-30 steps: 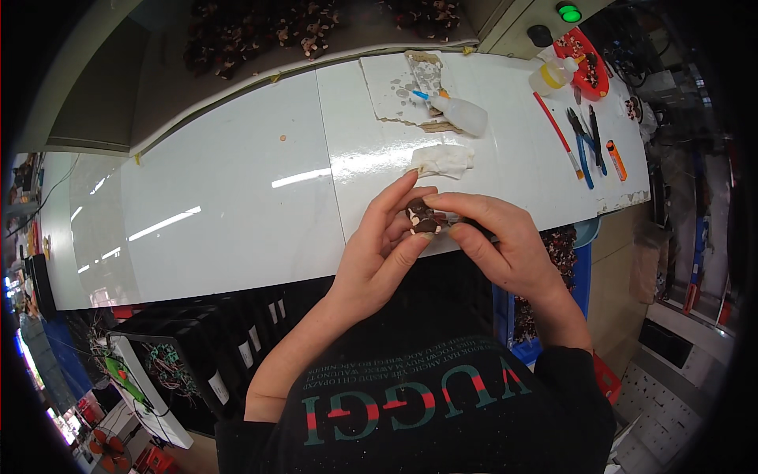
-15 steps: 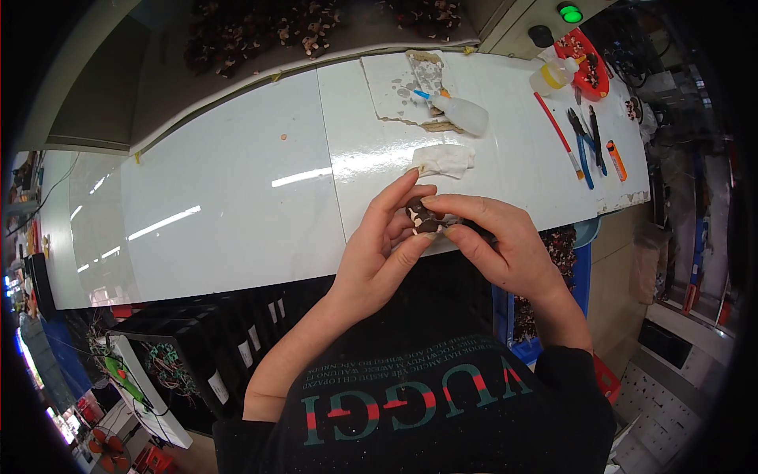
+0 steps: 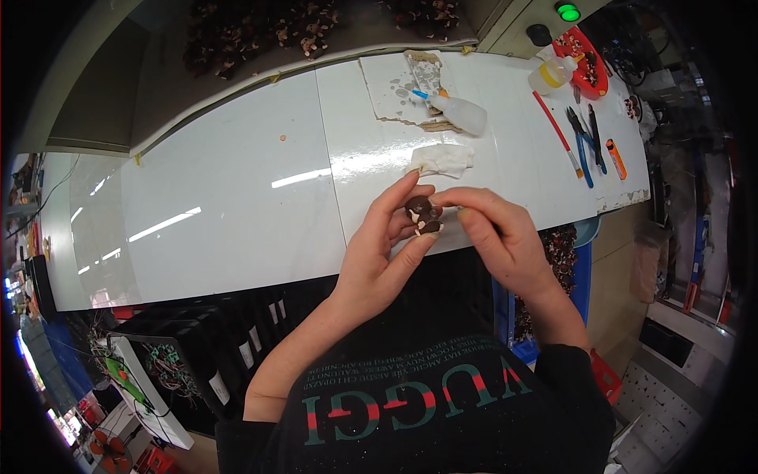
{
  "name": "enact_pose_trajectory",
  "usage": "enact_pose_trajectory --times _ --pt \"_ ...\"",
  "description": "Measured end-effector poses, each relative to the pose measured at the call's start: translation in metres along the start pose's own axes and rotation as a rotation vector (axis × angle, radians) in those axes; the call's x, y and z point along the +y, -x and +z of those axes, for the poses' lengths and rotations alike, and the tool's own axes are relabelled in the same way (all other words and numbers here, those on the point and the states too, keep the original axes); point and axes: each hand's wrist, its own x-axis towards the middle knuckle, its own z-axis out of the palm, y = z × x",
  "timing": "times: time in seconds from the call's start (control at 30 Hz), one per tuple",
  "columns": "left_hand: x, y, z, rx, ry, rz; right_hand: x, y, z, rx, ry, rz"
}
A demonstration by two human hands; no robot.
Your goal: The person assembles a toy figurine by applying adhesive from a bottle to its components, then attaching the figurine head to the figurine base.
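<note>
A small glossy brown figurine with cream patches (image 3: 426, 227) is held upright over the table's front edge. My left hand (image 3: 383, 245) is closed round it, with the thumb in front and fingers behind; the index finger sticks up. My right hand (image 3: 501, 237) is at its right side, the index finger stretched to the figurine's upper part and touching it. The right thumb is drawn back under that finger, apart from the figurine. The remaining right fingers are curled and partly hidden.
Beyond my hands lie a crumpled white cloth (image 3: 444, 160) and a squeeze bottle (image 3: 462, 115) on a stained board (image 3: 387, 87). At right are a red brush (image 3: 557, 130), pliers (image 3: 582, 146), an orange lighter (image 3: 616, 160), a yellow-banded bottle (image 3: 551, 77) and a red tray (image 3: 602, 83). Similar figurines (image 3: 308, 35) fill the back recess.
My right thumb has pulled back from the figurine, while the right index finger stays at it. More of the figurine shows now. The left hand has barely moved.
</note>
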Motion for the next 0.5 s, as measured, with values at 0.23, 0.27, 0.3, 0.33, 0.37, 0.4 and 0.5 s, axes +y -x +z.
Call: enact_pose_trajectory --times 0.23,0.27,0.3,0.33,0.37,0.4,0.5 --pt "0.000 0.004 -0.002 -0.005 0.023 -0.043 -0.012 0.001 -0.011 -0.089 0.066 0.313" --pt "0.000 0.003 -0.002 -0.006 0.023 -0.041 -0.005 0.001 -0.010 -0.067 0.168 0.126" --pt "-0.001 0.003 -0.004 -0.017 -0.052 -0.008 -0.002 0.001 -0.009 -0.046 0.267 -0.059" --pt "-0.001 0.002 -0.005 -0.027 -0.127 0.024 -0.003 0.001 -0.008 -0.045 0.268 -0.058" --pt "0.000 0.002 -0.005 -0.028 -0.126 0.023 -0.005 0.000 -0.007 -0.083 0.294 -0.029" --pt "0.001 0.002 -0.004 -0.019 -0.153 0.032 -0.006 -0.001 -0.006 -0.119 0.322 -0.002" --pt "0.001 0.002 -0.004 -0.017 -0.190 0.047 -0.005 0.000 -0.002 -0.111 0.345 -0.027"
